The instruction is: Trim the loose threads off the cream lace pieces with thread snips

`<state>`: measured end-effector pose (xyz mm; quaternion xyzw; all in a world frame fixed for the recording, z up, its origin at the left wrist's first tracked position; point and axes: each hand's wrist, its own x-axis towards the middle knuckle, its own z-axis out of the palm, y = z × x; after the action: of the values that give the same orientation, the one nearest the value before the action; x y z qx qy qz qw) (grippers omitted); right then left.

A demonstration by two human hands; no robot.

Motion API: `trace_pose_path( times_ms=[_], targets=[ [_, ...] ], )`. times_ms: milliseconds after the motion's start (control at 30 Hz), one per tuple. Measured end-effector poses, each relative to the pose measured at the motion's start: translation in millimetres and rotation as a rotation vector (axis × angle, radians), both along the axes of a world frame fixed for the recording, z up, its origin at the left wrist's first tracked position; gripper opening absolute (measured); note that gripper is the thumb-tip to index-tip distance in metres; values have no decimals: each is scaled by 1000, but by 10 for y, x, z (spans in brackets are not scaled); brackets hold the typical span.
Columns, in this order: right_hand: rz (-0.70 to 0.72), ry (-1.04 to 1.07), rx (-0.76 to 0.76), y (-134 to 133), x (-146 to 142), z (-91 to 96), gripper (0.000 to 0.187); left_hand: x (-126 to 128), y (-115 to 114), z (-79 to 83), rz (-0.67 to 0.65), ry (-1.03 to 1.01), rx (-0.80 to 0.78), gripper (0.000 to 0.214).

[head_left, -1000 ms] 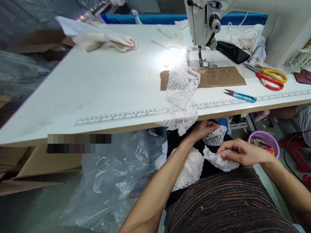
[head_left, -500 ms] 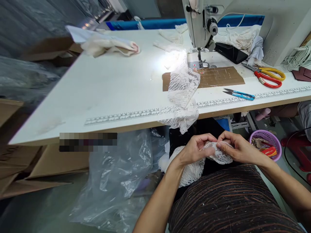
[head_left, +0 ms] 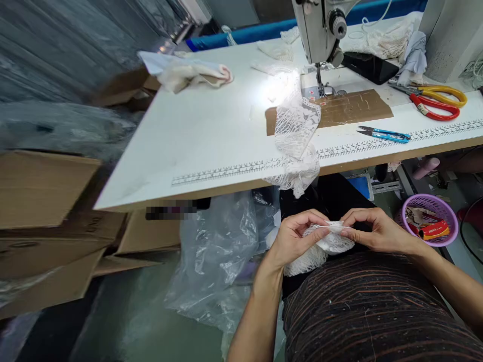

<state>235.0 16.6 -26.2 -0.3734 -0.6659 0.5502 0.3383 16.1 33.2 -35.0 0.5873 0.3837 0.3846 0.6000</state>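
Observation:
Over my lap, my left hand (head_left: 302, 236) and my right hand (head_left: 372, 229) pinch the edge of a piece of white lace fabric (head_left: 335, 241) between thumbs and fingers, a short gap apart. The rest of the lace bunches below and behind my left hand. Another strip of white lace (head_left: 296, 130) lies on the sewing table (head_left: 204, 125) and hangs over its front edge, just beyond my hands. The sewing machine (head_left: 320, 35) stands behind it, its needle above the plate and its lamp shining on the lace.
Blue thread snips (head_left: 385, 134) and scissors with red and yellow handles (head_left: 437, 100) lie right of the needle. A black phone-like object (head_left: 370, 68) rests nearby. A purple basket (head_left: 430, 221) stands below right. Clear plastic (head_left: 222, 251) hangs below the table; cardboard boxes (head_left: 45, 201) stand left.
The view has swung left, so the table sits further right and higher. My fingers have shifted along the lace, drawing its edge straighter between both hands.

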Motion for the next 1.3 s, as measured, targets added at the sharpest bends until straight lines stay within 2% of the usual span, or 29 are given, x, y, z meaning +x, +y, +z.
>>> trace_pose_path(
  times_ms=[133, 333, 467, 600, 767, 933, 1300],
  targets=[
    [-87, 8, 92, -46, -42, 11, 14, -45, -65, 0, 119, -66, 22, 17],
    [-182, 44, 218, -87, -82, 41, 14, -13, -83, 40, 208, -54, 117, 16],
    [-282, 65, 196, -112, -133, 30, 9, 46, -86, 45, 262, -37, 168, 21],
    [-383, 59, 113, -118, -181, -28, 14, 86, -105, 21, 282, -17, 165, 26],
    [-399, 77, 47, -93, -195, -116, 16, 82, -136, -34, 296, -14, 138, 30],
    [-398, 100, -14, -68, -191, -193, 20, 62, -147, -79, 299, 52, 186, 40],
    [-375, 84, 19, -38, -181, -288, 19, 29, -136, -167, 336, 120, 219, 50]
  ],
)
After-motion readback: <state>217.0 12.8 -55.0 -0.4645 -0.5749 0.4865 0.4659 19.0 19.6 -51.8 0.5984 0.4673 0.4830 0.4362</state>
